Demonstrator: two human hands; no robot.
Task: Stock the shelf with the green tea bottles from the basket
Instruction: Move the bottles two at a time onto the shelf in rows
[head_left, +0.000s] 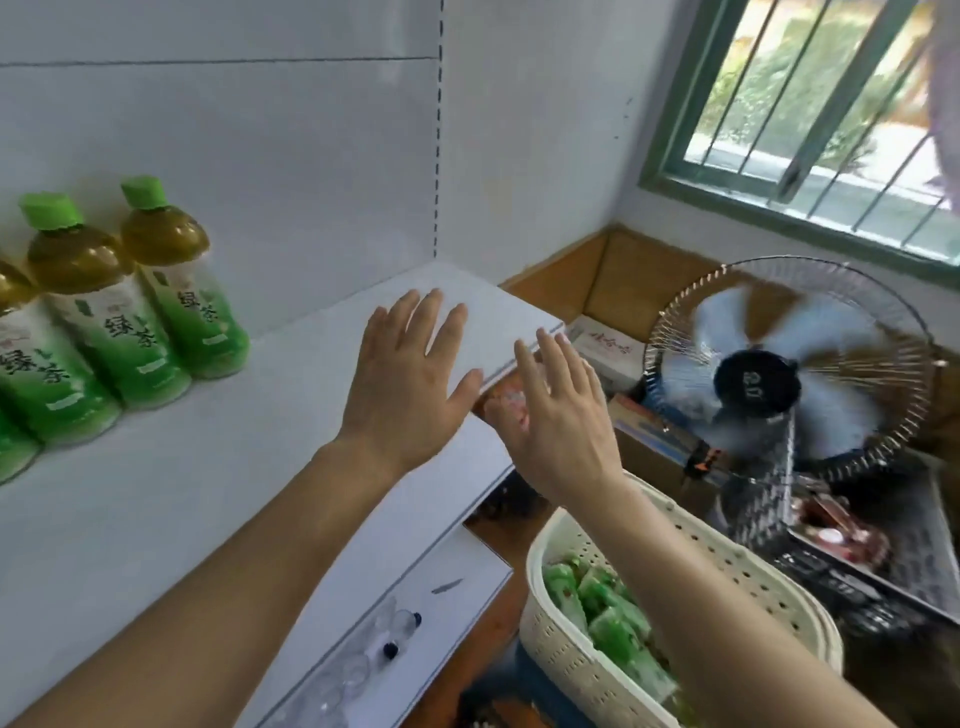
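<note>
left hand (410, 384), right hand (561, 421) flat, empty | bottles (130, 322) on shelf (291, 415)

Bottles (78, 332): leftmost cut by frame edge. Basket (582, 654): contents blurred, partly behind right arm. Fan (779, 364): blades blurred.

A: Shelf (156, 467)?
B: Smooth matt white board.
A: Bottles (182, 291)?
B: Clear glossy plastic, shiny green labels, matt green caps.
A: Basket (582, 660)?
B: Cream perforated plastic, dull finish.
A: Fan (779, 374)?
B: Thin bright metal wire guard, translucent plastic blades.
</note>
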